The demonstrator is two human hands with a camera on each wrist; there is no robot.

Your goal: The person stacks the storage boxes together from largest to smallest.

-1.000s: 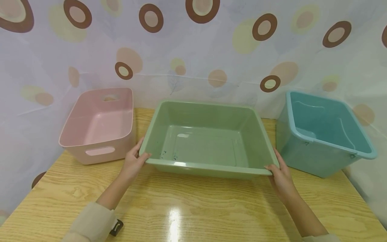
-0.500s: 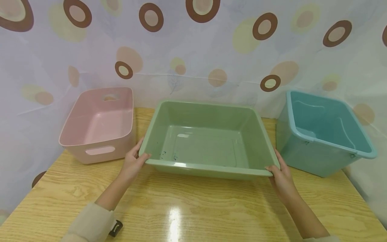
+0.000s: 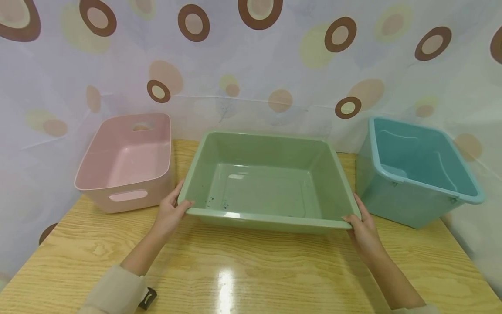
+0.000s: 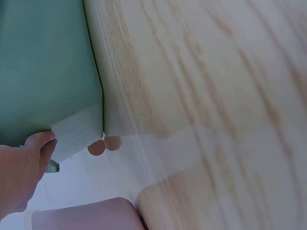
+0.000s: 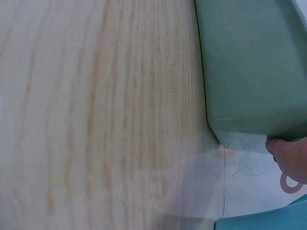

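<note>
A wide green plastic basin [image 3: 266, 192] stands in the middle of the table with small dark specks on its floor at the near left. My left hand [image 3: 169, 213] grips its near left corner, thumb over the rim. At the near right corner my right hand [image 3: 364, 231] holds the rim the same way. In the left wrist view, the fingers [image 4: 41, 143] are against the underside of the basin's rim. The right wrist view shows a fingertip [image 5: 278, 146] at the basin's outer wall; the rest of that hand is cut off.
Left of the basin stands a pink basket [image 3: 127, 196] with handle slots. A blue-green bin [image 3: 404, 200] is on the right. Behind them hangs a patterned cloth [image 3: 251, 65]. A black clip-like piece [image 3: 147, 298] is by the left sleeve on the wooden table [image 3: 274, 274].
The view has shifted very slightly. Both hands keep their hold, and the basin, basket and bin stay in place.
</note>
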